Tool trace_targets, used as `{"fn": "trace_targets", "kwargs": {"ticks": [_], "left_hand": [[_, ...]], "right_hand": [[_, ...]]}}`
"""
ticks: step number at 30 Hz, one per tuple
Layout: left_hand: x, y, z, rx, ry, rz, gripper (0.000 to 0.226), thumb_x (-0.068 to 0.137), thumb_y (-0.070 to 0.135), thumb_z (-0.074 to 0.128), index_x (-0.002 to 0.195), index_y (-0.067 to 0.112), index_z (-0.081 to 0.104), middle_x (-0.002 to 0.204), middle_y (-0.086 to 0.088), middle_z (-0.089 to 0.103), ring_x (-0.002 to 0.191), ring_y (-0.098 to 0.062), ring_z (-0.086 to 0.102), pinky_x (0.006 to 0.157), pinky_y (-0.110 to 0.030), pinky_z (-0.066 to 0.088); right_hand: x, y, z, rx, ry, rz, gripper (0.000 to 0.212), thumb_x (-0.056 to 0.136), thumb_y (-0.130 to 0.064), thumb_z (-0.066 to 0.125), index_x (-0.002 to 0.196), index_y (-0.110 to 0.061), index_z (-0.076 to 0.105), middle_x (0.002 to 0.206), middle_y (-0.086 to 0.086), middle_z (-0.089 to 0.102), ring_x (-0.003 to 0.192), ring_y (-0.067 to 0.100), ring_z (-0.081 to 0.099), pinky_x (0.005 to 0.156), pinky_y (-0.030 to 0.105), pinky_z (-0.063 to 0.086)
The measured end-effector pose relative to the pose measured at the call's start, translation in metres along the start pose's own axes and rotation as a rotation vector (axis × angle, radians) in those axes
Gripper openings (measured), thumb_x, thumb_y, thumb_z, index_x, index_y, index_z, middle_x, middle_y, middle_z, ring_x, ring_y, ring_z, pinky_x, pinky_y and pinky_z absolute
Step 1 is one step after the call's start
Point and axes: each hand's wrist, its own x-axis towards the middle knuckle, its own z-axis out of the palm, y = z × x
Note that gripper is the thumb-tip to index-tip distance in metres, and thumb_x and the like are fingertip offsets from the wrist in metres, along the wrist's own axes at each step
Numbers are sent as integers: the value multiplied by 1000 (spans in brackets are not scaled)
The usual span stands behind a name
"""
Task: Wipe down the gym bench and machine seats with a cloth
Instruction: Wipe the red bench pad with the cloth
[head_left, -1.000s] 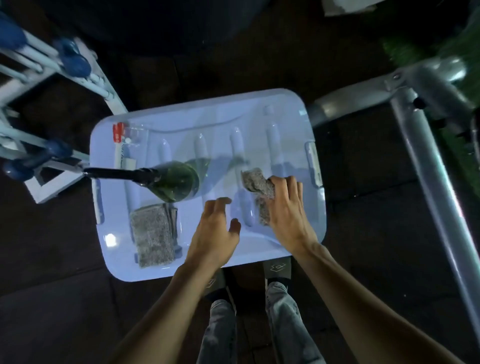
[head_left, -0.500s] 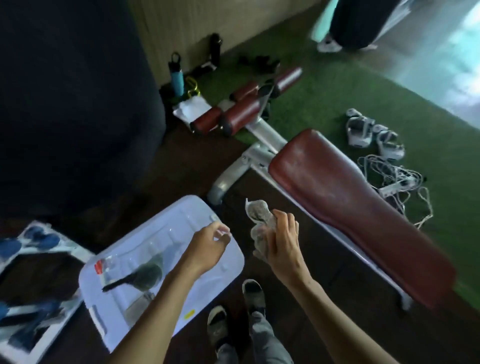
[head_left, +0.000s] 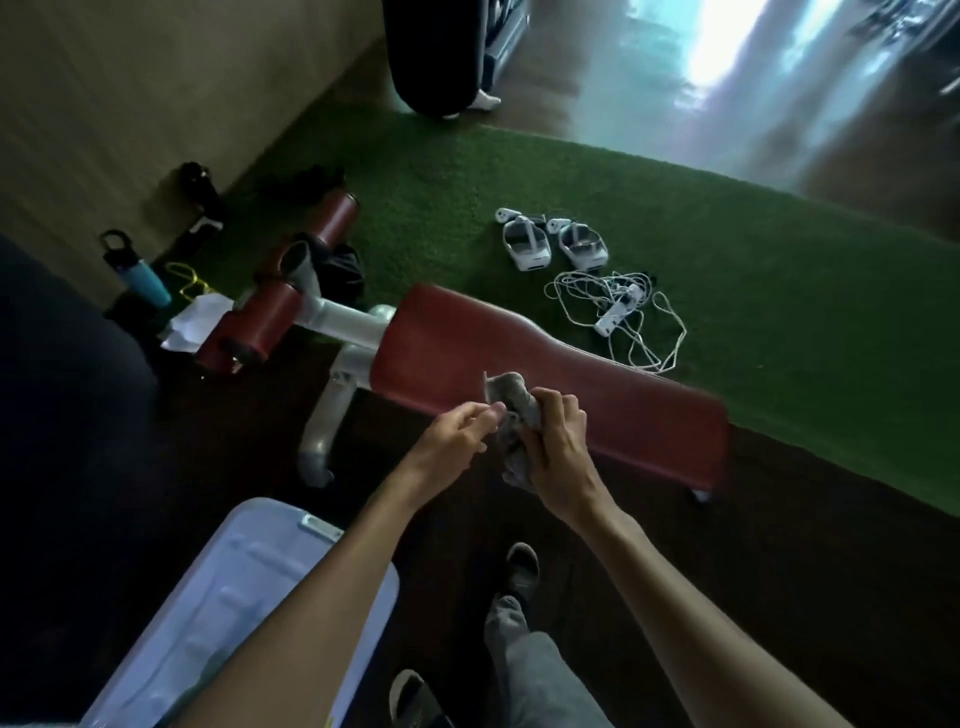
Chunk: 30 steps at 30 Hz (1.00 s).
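Note:
A grey cloth (head_left: 508, 399) is bunched up in front of me, just above the near edge of the dark red gym bench (head_left: 582, 374). My right hand (head_left: 557, 441) grips the cloth from the right, with its lower part hanging under the palm. My left hand (head_left: 457, 434) pinches the cloth's left edge between thumb and fingers. The bench pad runs from upper left to lower right on a grey metal frame (head_left: 337, 374), with red leg rollers (head_left: 254, 325) at its far left end.
A pale plastic bin lid (head_left: 249, 597) lies at lower left under my left forearm. White shoes (head_left: 550, 244) and a tangled white power strip cable (head_left: 623, 317) sit on the green turf beyond the bench. Water bottles (head_left: 137, 273) stand by the wall. Another person's legs (head_left: 441, 57) are at the top.
I lifted the cloth off the bin lid and turned toward the bench. The bench now sits closer and directly ahead, and my left hand has come onto the cloth.

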Motion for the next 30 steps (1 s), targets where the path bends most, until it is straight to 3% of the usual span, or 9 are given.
{"fn": "trace_targets", "kwargs": {"ticks": [3, 7, 11, 13, 18, 21, 24, 27, 30], "left_hand": [[36, 26, 18, -125, -6, 27, 20, 103, 41, 57, 115, 30, 68, 105, 13, 75, 95, -3, 69, 78, -27, 50], [83, 42, 30, -299, 132, 30, 21, 97, 9, 68, 118, 9, 70, 92, -4, 76, 72, -7, 72, 66, -22, 58], [121, 53, 32, -355, 294, -17, 34, 83, 29, 76, 109, 7, 76, 98, -21, 77, 88, -28, 70, 86, -46, 57], [139, 56, 31, -382, 374, -33, 32, 86, 28, 75, 106, 3, 77, 97, -16, 77, 90, -26, 69, 88, -44, 54], [185, 65, 17, -429, 504, -75, 23, 86, 36, 70, 97, 18, 79, 101, -5, 80, 102, -23, 74, 101, -46, 56], [209, 68, 9, -431, 532, -86, 24, 89, 35, 68, 98, 14, 78, 104, -11, 79, 103, -25, 74, 101, -47, 55], [238, 64, 1, -423, 536, -103, 36, 84, 44, 67, 103, 14, 77, 104, -9, 79, 104, -23, 74, 101, -47, 55], [271, 46, -9, -441, 558, -162, 21, 93, 39, 67, 96, 21, 76, 95, 4, 79, 99, -14, 74, 91, -34, 57], [295, 23, -18, -508, 561, -218, 15, 101, 32, 63, 96, 24, 75, 93, 10, 78, 101, -11, 72, 84, -20, 51]], "right_hand": [[37, 17, -20, 8, -63, -12, 37, 102, -31, 48, 137, -20, 42, 115, 0, 37, 102, 17, 34, 91, 32, 32], [90, 38, -45, 51, -214, 20, 59, 93, -30, 69, 143, -24, 40, 121, 1, 37, 108, 18, 33, 92, 31, 33], [141, 55, -64, 99, -304, 22, 75, 78, -26, 83, 142, -32, 43, 129, 1, 36, 118, 18, 39, 93, 19, 38], [166, 64, -70, 243, -345, 77, 80, 73, -13, 84, 141, -32, 45, 131, 5, 37, 117, 16, 47, 87, 7, 45], [232, 93, -67, 549, -433, 315, 79, 66, -19, 76, 137, -37, 48, 141, 9, 47, 127, 22, 53, 92, 38, 58], [268, 101, -56, 530, -511, 469, 56, 88, -9, 70, 139, -22, 48, 126, 13, 57, 102, 17, 63, 74, 25, 54], [303, 117, -37, 455, -599, 475, 44, 88, -7, 70, 129, -15, 57, 122, 15, 65, 105, 25, 67, 82, 35, 58], [336, 129, -16, 449, -620, 460, 50, 82, 4, 69, 125, -20, 60, 121, 12, 67, 110, 28, 68, 91, 46, 60], [364, 142, 7, 461, -672, 384, 59, 82, 13, 62, 127, -25, 60, 116, 3, 69, 106, 19, 69, 87, 41, 61]]}}
